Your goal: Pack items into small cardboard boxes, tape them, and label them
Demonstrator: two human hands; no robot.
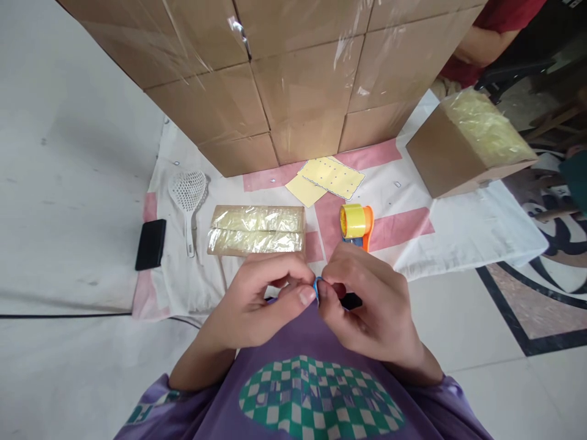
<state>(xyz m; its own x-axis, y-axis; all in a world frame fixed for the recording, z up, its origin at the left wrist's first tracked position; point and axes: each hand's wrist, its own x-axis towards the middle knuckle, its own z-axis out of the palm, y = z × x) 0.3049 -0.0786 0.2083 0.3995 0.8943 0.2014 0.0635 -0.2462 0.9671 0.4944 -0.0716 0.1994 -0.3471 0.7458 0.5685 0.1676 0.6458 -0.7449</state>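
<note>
My left hand [270, 299] and my right hand [367, 299] meet in front of my chest, each closed in a pinch. Between their fingertips is a small blue and white piece [317, 287], mostly covered by the fingers; its kind does not show. Just beyond my right hand stands a tape dispenser [368, 227] with an orange frame and a roll of yellow tape [353, 221]. A flat cardboard packet [257, 230] with shiny clear wrapping lies past my left hand. Farther back, yellow sheets [334, 177] with small dots overlap on the cloth.
Stacked cardboard boxes [302, 85] in clear film rise at the back. At right stands an open carton [468, 143] filled with yellowish plastic packets. A white mesh scoop [188, 201] and a black phone [151, 244] lie at left. Another person's arm [486, 46] shows at top right.
</note>
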